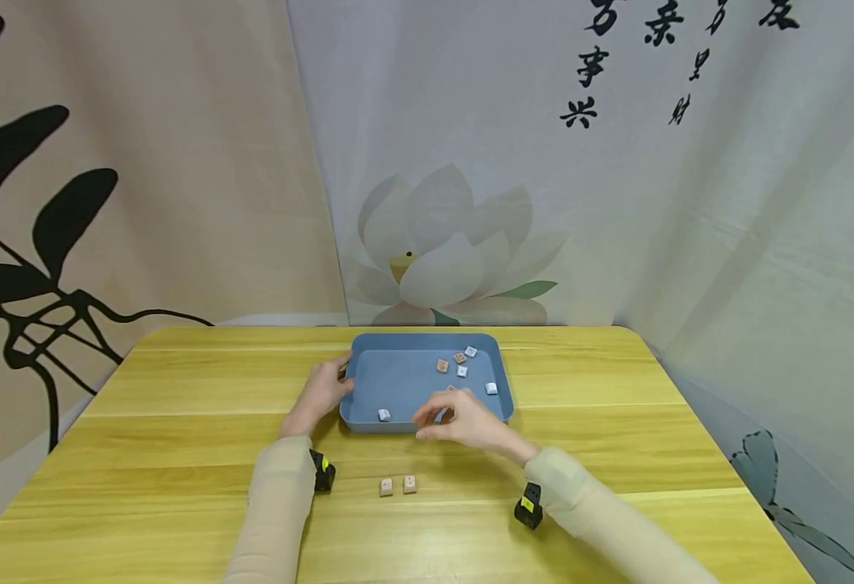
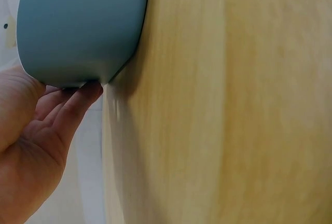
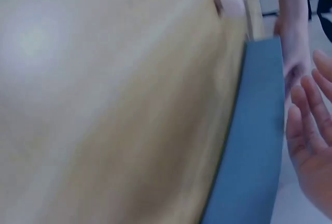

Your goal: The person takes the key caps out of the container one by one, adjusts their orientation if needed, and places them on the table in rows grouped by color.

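A shallow blue tray (image 1: pixel 397 427) lies on the table with several small marked cubes in it, some white, some tan. My left hand (image 1: pixel 324 389) grips the tray's left side; in the left wrist view its fingers (image 2: pixel 78 107) press against the tray's outer wall. Over the front right part of the tray hovers my right hand (image 1: pixel 463 418), its fingers loosely bent and the thumb apart from them. Beyond it a tan cube (image 1: pixel 450 388) is partly hidden by that hand. Nothing shows in the right hand's fingers (image 3: pixel 314 105) in the right wrist view.
Two pale cubes (image 1: pixel 386 487) stand side by side on the wooden table (image 1: pixel 215 389) in front of the tray. One white cube (image 1: pixel 384 414) sits alone at the tray's front left. Printed cloth curtains (image 1: pixel 463 122) hang behind the table's far edge.
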{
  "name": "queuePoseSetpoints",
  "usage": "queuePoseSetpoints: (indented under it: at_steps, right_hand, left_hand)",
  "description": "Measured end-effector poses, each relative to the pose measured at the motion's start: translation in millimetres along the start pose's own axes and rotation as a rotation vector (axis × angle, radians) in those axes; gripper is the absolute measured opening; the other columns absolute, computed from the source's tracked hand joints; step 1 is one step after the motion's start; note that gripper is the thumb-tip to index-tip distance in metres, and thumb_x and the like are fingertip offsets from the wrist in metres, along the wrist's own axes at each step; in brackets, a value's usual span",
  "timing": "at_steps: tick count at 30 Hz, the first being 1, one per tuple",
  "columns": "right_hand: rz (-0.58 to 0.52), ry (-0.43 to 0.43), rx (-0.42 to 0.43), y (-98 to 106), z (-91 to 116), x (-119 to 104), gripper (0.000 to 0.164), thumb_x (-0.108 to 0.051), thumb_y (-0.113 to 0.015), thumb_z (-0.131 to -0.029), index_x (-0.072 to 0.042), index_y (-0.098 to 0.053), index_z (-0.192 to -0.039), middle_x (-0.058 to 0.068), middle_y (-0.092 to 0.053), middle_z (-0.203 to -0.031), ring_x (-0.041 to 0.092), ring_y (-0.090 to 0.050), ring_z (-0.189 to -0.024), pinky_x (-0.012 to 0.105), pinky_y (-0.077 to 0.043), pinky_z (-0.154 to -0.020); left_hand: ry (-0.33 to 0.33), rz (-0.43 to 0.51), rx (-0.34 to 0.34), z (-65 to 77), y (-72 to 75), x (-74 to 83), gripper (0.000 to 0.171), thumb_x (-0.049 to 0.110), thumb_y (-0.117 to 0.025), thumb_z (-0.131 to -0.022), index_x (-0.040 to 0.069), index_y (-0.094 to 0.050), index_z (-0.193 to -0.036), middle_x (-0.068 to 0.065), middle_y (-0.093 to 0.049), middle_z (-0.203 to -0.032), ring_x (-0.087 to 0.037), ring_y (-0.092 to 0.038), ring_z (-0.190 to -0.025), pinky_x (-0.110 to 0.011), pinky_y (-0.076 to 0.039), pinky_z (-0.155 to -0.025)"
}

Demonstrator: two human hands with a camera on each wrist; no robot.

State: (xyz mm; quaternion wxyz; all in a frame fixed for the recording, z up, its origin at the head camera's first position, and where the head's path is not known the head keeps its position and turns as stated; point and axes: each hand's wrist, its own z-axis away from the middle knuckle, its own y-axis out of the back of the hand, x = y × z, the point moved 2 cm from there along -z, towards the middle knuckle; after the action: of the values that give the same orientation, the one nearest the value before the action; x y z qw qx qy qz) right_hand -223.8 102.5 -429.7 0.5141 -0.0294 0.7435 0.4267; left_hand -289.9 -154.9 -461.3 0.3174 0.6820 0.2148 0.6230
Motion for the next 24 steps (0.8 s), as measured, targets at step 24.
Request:
queuePoseSetpoints:
  at_steps: [24]
  right_hand:
    - [0.037, -0.269, 0.184, 42, -24, 65, 0.030, -0.014, -0.075, -0.079, -0.005, -0.072, -0.108, 0.011, -0.073, -0.106, 0.023, -0.066, -0.097, 0.035, -0.053, -0.085]
  left_hand:
    - [0.031, 0.001, -0.003, -1.5, -0.1, -0.4, 0.060, 0.001, -0.055, -0.088, -0.006, -0.034, -0.144, -0.027, -0.039, -0.144, -0.028, -0.059, -0.105, -0.025, -0.047, -0.069]
